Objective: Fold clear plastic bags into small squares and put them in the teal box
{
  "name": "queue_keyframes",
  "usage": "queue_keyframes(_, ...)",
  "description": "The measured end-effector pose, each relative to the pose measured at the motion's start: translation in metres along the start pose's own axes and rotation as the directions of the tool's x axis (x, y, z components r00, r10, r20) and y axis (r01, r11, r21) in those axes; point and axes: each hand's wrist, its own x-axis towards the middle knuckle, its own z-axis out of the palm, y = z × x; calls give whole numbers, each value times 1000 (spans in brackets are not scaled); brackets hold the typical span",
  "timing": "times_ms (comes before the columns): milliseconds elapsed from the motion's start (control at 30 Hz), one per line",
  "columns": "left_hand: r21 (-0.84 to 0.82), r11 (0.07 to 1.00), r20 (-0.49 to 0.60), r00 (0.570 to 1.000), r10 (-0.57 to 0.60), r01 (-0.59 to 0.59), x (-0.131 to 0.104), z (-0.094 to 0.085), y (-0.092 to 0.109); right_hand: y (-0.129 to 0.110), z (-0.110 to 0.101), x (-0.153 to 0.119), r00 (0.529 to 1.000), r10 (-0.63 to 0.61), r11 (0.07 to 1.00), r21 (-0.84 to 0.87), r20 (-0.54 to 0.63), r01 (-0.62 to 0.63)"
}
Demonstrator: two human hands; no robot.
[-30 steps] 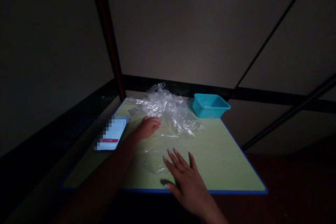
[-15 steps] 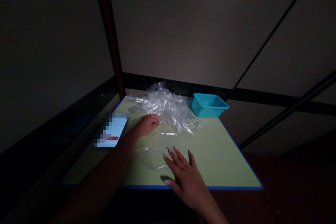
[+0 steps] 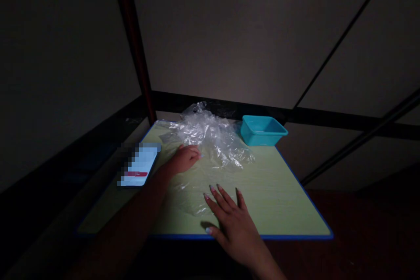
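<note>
Clear crinkled plastic [image 3: 210,133] lies bunched at the back of the green table [image 3: 278,201], and a thin flatter part of it stretches toward the front. My left hand [image 3: 186,158] is at the near edge of the bunch, its fingers curled together on the plastic; what is between them is too small to make out. Nearer the front edge, my right hand [image 3: 233,223] is spread with its palm down, fingertips beside the flat part of the plastic, and holds nothing.
A turquoise plastic basket [image 3: 264,133] stands at the back right corner of the table. At the left edge lies a phone or tablet [image 3: 141,168] with a lit, partly blurred screen. Walls rise behind and to the left.
My left hand has shifted very slightly toward me, its fingers a little more curled. My right hand remains spread in the same place. The view has moved slightly.
</note>
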Motion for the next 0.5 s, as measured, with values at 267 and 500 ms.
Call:
queue_keyframes(267,-71,997,-14,1000,17,-18,2,-1,0,-2,-3,0,1000,-2,1000,16,-4,2)
queue_keyframes(500,-214,976,-21,999,49,-52,2,-20,14,-2,-4,0,1000,13,999,48,0,-13)
